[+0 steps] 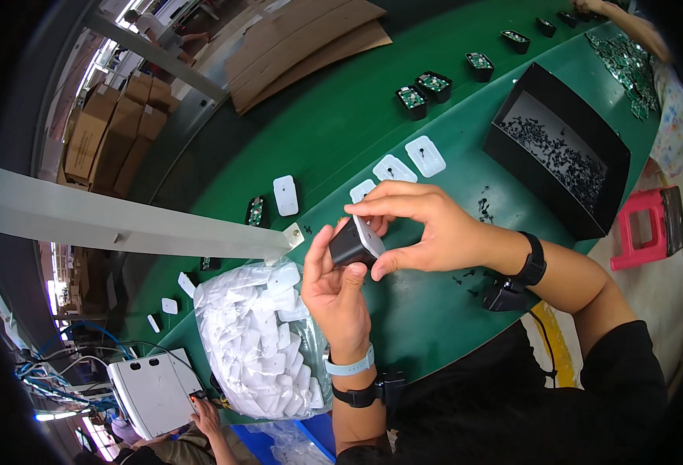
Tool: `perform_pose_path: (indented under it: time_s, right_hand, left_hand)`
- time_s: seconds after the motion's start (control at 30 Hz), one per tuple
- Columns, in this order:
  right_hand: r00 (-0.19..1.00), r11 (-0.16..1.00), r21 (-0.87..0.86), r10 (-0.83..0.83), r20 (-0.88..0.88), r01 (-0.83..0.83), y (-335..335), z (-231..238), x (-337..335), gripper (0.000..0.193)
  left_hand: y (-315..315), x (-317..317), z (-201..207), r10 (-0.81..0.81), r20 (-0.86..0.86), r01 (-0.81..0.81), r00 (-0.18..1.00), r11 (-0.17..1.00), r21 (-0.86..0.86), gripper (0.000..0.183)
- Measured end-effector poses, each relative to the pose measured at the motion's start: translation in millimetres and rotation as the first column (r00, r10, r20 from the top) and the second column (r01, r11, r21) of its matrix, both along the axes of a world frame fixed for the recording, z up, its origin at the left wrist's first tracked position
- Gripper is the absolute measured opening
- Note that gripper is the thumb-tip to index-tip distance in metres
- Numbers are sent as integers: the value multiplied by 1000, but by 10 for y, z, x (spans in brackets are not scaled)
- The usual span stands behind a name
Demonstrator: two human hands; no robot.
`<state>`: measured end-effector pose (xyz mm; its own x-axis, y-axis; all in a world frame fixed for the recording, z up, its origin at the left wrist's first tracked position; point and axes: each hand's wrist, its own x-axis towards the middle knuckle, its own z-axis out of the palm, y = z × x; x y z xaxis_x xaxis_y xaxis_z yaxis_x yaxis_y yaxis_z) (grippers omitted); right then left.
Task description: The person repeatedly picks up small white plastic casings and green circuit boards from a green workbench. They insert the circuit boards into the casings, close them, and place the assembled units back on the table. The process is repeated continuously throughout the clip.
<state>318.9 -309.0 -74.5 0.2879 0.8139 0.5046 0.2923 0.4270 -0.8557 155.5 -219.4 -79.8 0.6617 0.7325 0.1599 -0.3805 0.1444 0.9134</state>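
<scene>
A small black plastic housing (348, 246) is held up over the green bench, tilted, with a white cover (368, 235) against its open side. My left hand (338, 298) wraps around the black housing from below, thumb along its lower edge. From the right, my right hand (427, 225) pinches the white cover between thumb and fingers. Whether the cover is fully seated cannot be made out. Just beyond my hands lie several white covers (424, 156), some with a small black part on them. Loose black bits (483, 206) are scattered by my right wrist.
A clear bag of white covers (252, 341) sits left of my left forearm. A black bin of small black parts (555, 147) stands at right. Black housings with green circuit boards (433, 85) line the green belt. A white metal post (140, 213) crosses at left. Other people's hands (208, 418) show nearby.
</scene>
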Motion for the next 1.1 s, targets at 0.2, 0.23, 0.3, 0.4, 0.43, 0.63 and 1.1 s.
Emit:
perform_pose_path:
  time_s: [0.2, 0.23, 0.3, 0.4, 0.43, 0.63, 1.1]
  right_hand:
    - [1000, 1000, -18, -10, -12, 10, -1, -14, -18, 72]
    - [1000, 1000, -5, -14, -2, 14, 2, -20, -14, 72]
    - [1000, 1000, 21, -22, 17, 21, 6, -32, 0, 72]
    - [989, 993, 72, -100, 106, 92, 4, -35, -23, 73]
    - [983, 990, 78, -125, 135, 115, 2, -26, -26, 69]
    - [870, 946, 92, -321, 374, 310, -21, -99, -96, 57]
    - [997, 979, -185, 80, -12, -81, 30, 57, 23, 41]
  left_hand:
    - [4, -4, -7, -4, -20, 4, 1000, 999, -35, 58]
    - [3, -4, -11, -2, -26, 1, 1000, 1000, -30, 57]
    - [-6, 1, -20, 3, -37, -3, 999, 1000, -21, 57]
    - [-26, 35, -24, 54, -6, -54, 999, 998, -32, 56]
    - [-19, 29, -47, 58, -31, -59, 998, 998, -30, 56]
    - [-65, 91, -19, 32, -62, -38, 998, 996, -85, 58]
    - [-22, 58, -87, -3, -164, 35, 986, 980, 194, 48]
